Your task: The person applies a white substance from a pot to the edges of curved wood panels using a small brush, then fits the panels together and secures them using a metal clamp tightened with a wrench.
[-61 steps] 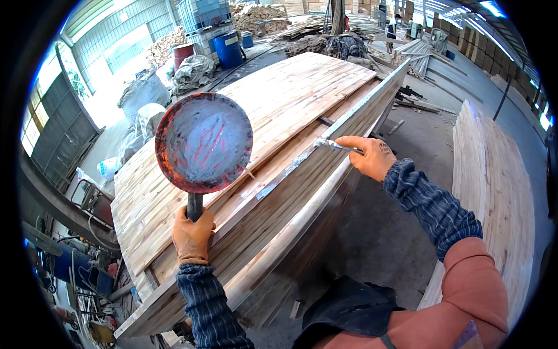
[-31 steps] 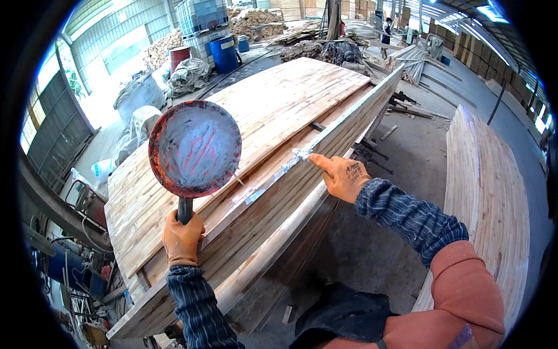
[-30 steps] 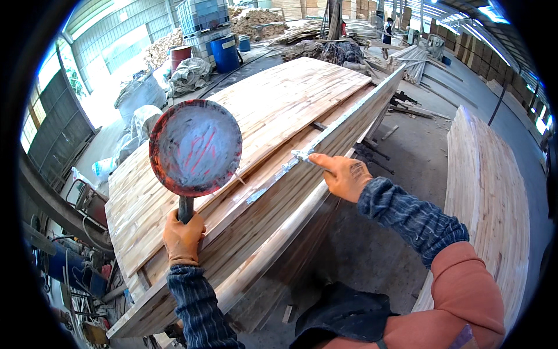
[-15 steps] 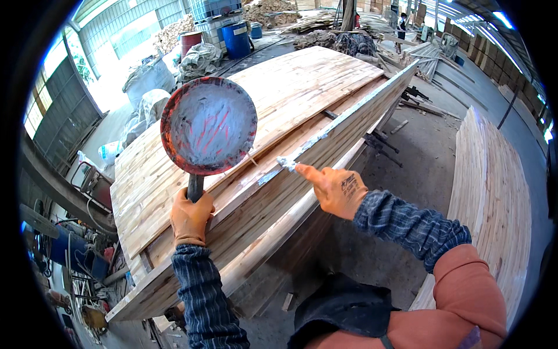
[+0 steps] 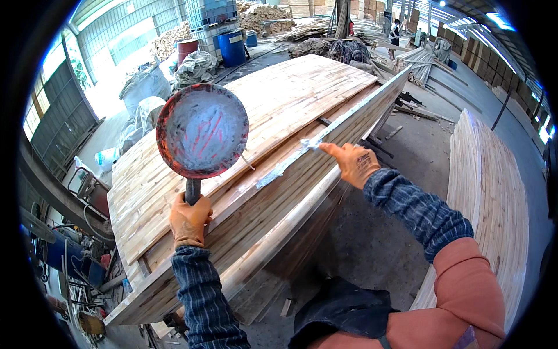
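Inside a timber workshop, my gloved left hand grips the dark handle of 1 round pan, fingers wrapped closed around it. The pan is raised over the wood at my left, its bowl facing me, its rim stained red and black, its middle coated with grey paste crossed by red streaks. My right hand, in a matching orange glove, has its fingers closed on 1 small paste-coated tool, index finger stretched toward the tip; most of the tool is hidden in my grasp. The tip appears to touch the long upper edge of 1 tilted wooden panel, where a pale smear runs back toward the pan. Behind that edge, 1 broad board of joined strips lies flat, a thin sliver poking up beside the pan. Another pale board lies to my right, well apart, beyond the bare floor. In the background are 1 blue drum, 1 red drum and a distant co-worker.
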`<act>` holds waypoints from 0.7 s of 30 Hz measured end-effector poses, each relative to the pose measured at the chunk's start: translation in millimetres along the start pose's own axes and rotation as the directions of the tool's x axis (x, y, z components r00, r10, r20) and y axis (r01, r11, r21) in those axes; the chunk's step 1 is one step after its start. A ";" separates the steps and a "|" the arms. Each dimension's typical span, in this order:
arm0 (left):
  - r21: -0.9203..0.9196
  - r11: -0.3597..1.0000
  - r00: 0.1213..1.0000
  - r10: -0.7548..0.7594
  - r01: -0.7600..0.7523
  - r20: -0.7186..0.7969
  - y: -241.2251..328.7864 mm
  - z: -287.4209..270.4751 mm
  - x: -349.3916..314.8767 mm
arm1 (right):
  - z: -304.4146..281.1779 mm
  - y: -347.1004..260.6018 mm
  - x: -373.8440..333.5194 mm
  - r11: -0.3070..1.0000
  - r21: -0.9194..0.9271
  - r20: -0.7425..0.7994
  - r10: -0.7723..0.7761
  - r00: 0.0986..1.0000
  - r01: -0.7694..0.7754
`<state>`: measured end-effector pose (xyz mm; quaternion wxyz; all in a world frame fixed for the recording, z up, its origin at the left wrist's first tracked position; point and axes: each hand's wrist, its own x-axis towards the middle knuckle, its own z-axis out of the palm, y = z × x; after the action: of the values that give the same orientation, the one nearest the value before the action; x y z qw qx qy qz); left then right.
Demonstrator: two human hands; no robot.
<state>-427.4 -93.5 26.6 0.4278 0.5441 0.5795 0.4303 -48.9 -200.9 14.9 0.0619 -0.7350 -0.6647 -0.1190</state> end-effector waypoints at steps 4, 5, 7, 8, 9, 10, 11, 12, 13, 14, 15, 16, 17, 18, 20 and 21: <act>0.012 1.000 1.000 -0.002 0.002 0.009 -0.1 -0.9 1.4 | 2.2 3.9 0.9 0.991 0.127 -0.069 0.046 0.997 -0.037; -0.001 1.000 1.000 0.001 -0.001 0.014 -1.0 -1.9 1.9 | 0.3 1.0 -1.9 0.941 0.328 -0.117 0.124 0.985 -0.080; -0.009 1.000 1.000 -0.012 0.012 0.002 -1.6 -2.4 1.3 | -5.9 -4.8 -10.7 0.722 0.682 -0.153 0.295 0.943 -0.115; -0.012 1.000 1.000 -0.019 0.019 -0.005 -2.5 -2.5 1.1 | 9.5 0.5 -11.3 0.602 0.795 -0.199 0.370 0.907 -0.072; -0.005 1.000 1.000 -0.007 0.007 0.003 -5.4 -4.0 1.7 | 22.5 0.3 -15.0 0.563 0.820 -0.165 0.398 0.902 -0.099; -0.006 1.000 1.000 0.009 -0.009 0.012 -7.6 -4.2 4.5 | 31.1 1.8 -17.8 0.528 0.840 -0.138 0.424 0.895 -0.121; -0.007 1.000 1.000 0.024 -0.024 0.020 -9.0 -4.6 6.1 | 40.9 2.2 -20.7 0.492 0.859 -0.109 0.447 0.888 -0.142; -0.004 1.000 1.000 0.022 -0.022 0.022 -9.7 -6.6 6.3 | 55.6 -0.3 -22.2 0.451 0.880 -0.083 0.453 0.888 -0.148; -0.007 1.000 0.999 0.024 -0.023 0.030 -8.0 -5.7 7.1 | 66.1 -0.7 -23.7 0.480 0.864 -0.107 0.476 0.873 -0.155; -0.010 1.000 0.999 0.026 -0.025 0.038 -5.7 -4.1 7.9 | 75.2 -2.3 -24.2 0.507 0.846 -0.133 0.497 0.858 -0.163; -0.017 1.000 0.999 0.019 -0.018 0.030 -5.2 -3.8 7.5 | 78.0 -9.7 -23.6 0.528 0.832 -0.150 0.514 0.845 -0.173; -0.025 1.000 1.000 0.012 -0.012 0.021 -4.3 -3.1 6.7 | 78.6 -14.9 -23.9 0.503 0.839 -0.102 0.520 0.848 -0.207; -0.034 0.999 1.000 0.006 -0.006 0.014 -3.1 -2.6 6.3 | 77.6 -19.4 -22.4 0.522 0.831 -0.124 0.511 0.850 -0.193; -0.034 0.999 1.000 0.000 0.001 0.028 -3.5 -3.3 6.2 | 76.3 -24.8 -22.3 0.542 0.821 -0.143 0.501 0.853 -0.181; -0.036 0.999 0.998 -0.011 0.014 0.061 -2.1 -3.4 7.8 | 79.3 -28.2 -23.5 0.579 0.803 -0.203 0.489 0.848 -0.142; -0.046 0.999 0.998 -0.026 0.028 0.055 -1.4 -2.8 7.2 | 73.8 -30.9 -23.6 0.579 0.797 -0.144 0.454 0.879 -0.169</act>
<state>-430.8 -86.4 25.8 0.4617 0.5375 0.5648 0.4230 -74.8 -201.9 -64.4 0.4978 -0.7136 -0.4887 0.0641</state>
